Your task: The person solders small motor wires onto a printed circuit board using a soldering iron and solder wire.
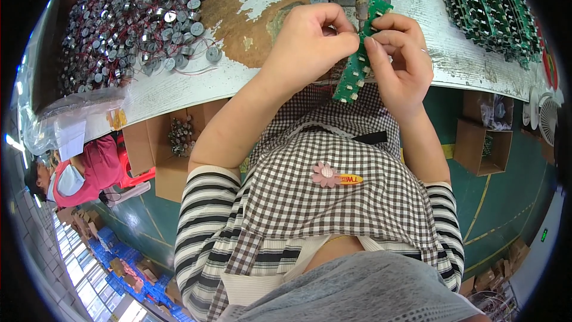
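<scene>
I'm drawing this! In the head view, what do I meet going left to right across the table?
Heap of round silver parts with red wires, left hand, long green circuit board, right hand, stacked green circuit boards

From my remote seat I see a dark brown-and-white checked apron (286, 203), its chest carrying a pink flower patch (324, 175) beside a small yellow tag (350, 179) with red marking. Black-and-cream striped sleeves (205, 214) end at the elbows, and I spot a slim ring (424, 51) on the right hand (404, 65). Sheer grey cloth (357, 289) drapes nearest my camera.
</scene>
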`<state>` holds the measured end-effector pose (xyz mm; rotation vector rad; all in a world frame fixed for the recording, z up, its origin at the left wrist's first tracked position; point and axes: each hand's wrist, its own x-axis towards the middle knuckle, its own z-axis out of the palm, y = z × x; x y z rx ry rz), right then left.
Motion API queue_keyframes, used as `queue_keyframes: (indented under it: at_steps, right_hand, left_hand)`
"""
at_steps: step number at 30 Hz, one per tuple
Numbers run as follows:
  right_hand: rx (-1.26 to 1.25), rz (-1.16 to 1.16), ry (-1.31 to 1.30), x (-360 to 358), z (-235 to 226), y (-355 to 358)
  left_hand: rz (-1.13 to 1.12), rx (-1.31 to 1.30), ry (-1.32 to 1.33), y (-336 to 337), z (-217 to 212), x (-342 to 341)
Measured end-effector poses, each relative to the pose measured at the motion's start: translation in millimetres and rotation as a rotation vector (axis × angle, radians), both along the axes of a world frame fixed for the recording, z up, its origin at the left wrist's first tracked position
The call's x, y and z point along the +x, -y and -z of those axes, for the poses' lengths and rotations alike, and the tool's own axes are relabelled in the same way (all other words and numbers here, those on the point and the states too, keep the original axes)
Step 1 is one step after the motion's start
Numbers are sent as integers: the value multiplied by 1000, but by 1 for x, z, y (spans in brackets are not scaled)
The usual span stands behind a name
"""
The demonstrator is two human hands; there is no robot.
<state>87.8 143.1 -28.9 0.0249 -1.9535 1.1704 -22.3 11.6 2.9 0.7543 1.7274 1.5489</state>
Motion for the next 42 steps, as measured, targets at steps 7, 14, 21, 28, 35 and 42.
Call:
queue_keyframes:
  at_steps: [7, 14, 21, 28, 35, 42]
  right_hand:
    - [11, 11, 0, 2, 4, 1]
    - [77, 66, -46, 4, 0, -3]
    - [-362, -93, 22, 8, 5, 3]
    - [-402, -27, 93, 12, 7, -2]
    - [-408, -76, 94, 11, 9, 3]
    - [-375, -61, 118, 14, 10, 5]
  left_hand:
    - [-4, -30, -63, -1, 4, 2]
    - [88, -48, -115, 3, 0, 4]
    - [-230, 195, -512, 41, 4, -1]
    - [-462, -426, -1103, 161, -7, -30]
    - [-394, -539, -1374, 171, 27, -54]
    - [-727, -143, -1231, 155, 12, -61]
